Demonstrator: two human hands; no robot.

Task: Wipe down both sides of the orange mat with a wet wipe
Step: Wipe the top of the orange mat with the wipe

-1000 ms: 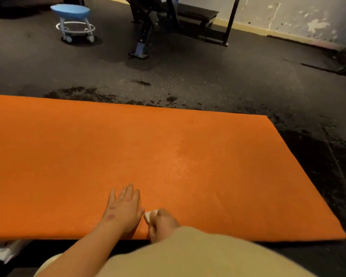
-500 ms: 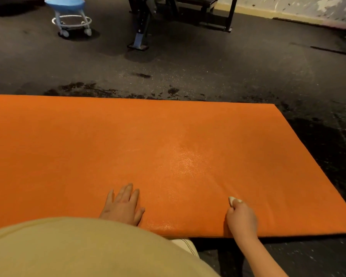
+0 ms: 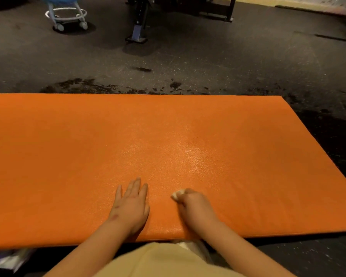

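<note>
Orange mat (image 3: 148, 148): lies flat on dark speckled floor (image 3: 208, 62). Left hand (image 3: 131, 204): fingers straight, palm resting on the mat near its near edge. Right hand (image 3: 196, 208): just beside it, clenched around a white wet wipe (image 3: 177, 194) pressed against the mat.

The mat (image 3: 88, 156) looks like matt, fine-grained foam with a damp sheen mid-right; the floor (image 3: 208, 60) is dark speckled rubber, matt; the wipe (image 3: 177, 193) soft cloth-like white.

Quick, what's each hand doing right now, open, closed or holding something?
Left hand: open, fingers straight, resting flat on the orange mat.
Right hand: closed, gripping the white wet wipe against the mat.
</note>
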